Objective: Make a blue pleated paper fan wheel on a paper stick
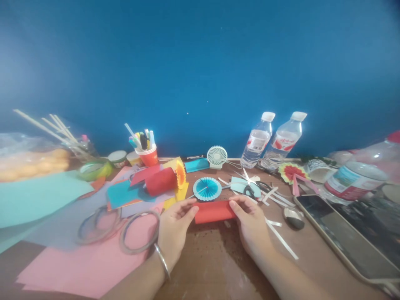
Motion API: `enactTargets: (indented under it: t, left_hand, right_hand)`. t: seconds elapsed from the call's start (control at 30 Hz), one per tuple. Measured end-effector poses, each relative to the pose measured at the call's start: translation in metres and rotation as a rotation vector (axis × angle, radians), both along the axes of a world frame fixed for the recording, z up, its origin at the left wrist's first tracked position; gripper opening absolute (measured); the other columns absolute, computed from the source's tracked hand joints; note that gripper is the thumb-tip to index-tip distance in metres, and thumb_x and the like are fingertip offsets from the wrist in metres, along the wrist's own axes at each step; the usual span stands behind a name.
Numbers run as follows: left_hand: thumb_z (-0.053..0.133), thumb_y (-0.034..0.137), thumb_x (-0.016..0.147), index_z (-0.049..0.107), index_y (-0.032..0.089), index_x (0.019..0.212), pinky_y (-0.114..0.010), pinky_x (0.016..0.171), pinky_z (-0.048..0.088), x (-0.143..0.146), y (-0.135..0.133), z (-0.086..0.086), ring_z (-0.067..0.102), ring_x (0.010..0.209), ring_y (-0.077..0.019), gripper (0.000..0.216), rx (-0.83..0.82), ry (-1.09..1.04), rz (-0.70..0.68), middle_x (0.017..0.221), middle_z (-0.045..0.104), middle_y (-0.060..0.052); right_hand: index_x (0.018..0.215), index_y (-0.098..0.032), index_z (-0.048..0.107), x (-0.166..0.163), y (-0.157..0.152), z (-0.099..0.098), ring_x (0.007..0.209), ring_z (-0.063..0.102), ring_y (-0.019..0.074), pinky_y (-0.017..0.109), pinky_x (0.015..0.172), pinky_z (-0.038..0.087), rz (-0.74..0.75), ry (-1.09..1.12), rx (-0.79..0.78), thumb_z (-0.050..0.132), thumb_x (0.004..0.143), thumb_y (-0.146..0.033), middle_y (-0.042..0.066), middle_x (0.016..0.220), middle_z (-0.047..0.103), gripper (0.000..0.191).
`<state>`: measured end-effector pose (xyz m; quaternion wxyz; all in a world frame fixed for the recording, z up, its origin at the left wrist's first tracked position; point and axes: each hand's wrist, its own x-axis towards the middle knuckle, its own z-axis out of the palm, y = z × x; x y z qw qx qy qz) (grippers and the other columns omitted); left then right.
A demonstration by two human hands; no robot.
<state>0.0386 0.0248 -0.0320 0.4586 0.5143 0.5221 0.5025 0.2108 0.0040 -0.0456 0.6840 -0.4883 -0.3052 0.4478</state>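
A folded red paper strip [214, 211] lies on the brown table [215, 258], held at both ends. My left hand [175, 227] pinches its left end, a metal bangle on the wrist. My right hand [250, 223] pinches its right end with thumb and fingers. Just beyond the strip sits a small blue pleated paper fan disc [206, 188].
Pink paper [93, 262], teal paper [34, 196] and two tape rings [137, 233] lie left. A red cup of pens [148, 155], a mini fan [216, 156] and two water bottles [271, 139] stand behind. Scissors [254, 189], white paper strips, a phone [343, 235] and another bottle [359, 177] are on the right.
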Motion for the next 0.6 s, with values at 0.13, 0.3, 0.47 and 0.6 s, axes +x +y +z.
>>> enactTargets:
  t: [0.13, 0.3, 0.47, 0.6]
  left_hand:
    - [0.065, 0.031, 0.068, 0.068, 0.018, 0.081, -0.023, 0.070, 0.048, -0.0008, -0.0013, 0.0007, 0.060, 0.076, -0.0149, 0.018, 0.016, 0.036, 0.004, 0.080, 0.069, -0.001]
    - [0.066, 0.032, 0.068, 0.067, 0.018, 0.080, -0.022, 0.063, 0.046, -0.0011, -0.0024, -0.0001, 0.057, 0.068, -0.0134, 0.019, 0.029, -0.008, 0.035, 0.072, 0.067, 0.000]
    - [0.068, 0.029, 0.066, 0.066, 0.018, 0.076, -0.019, 0.059, 0.044, 0.0003, -0.0055, 0.0012, 0.055, 0.063, -0.0103, 0.015, 0.032, -0.068, 0.053, 0.069, 0.065, 0.002]
    - [0.069, 0.026, 0.066, 0.065, 0.020, 0.074, -0.017, 0.058, 0.043, 0.0003, -0.0079, 0.0020, 0.054, 0.064, -0.0092, 0.011, 0.063, -0.110, 0.061, 0.067, 0.064, 0.003]
  right_hand:
    - [0.072, -0.019, 0.062, -0.0004, -0.0013, 0.0002, 0.067, 0.051, 0.0142, 0.023, 0.062, 0.040, -0.002, -0.021, -0.001, 0.069, 0.066, -0.031, 0.000, 0.072, 0.060, 0.016]
    - [0.073, -0.019, 0.061, -0.0011, -0.0021, -0.0003, 0.066, 0.051, 0.0137, 0.022, 0.059, 0.040, 0.013, -0.025, -0.006, 0.069, 0.067, -0.031, 0.000, 0.071, 0.060, 0.015]
    - [0.074, -0.018, 0.061, -0.0022, -0.0026, 0.0028, 0.061, 0.049, 0.0126, 0.022, 0.053, 0.038, 0.026, -0.014, -0.022, 0.068, 0.068, -0.032, -0.001, 0.070, 0.058, 0.017]
    - [0.073, -0.018, 0.060, -0.0031, -0.0035, 0.0069, 0.056, 0.047, 0.0107, 0.021, 0.050, 0.037, 0.046, 0.005, -0.023, 0.068, 0.068, -0.032, -0.002, 0.067, 0.057, 0.016]
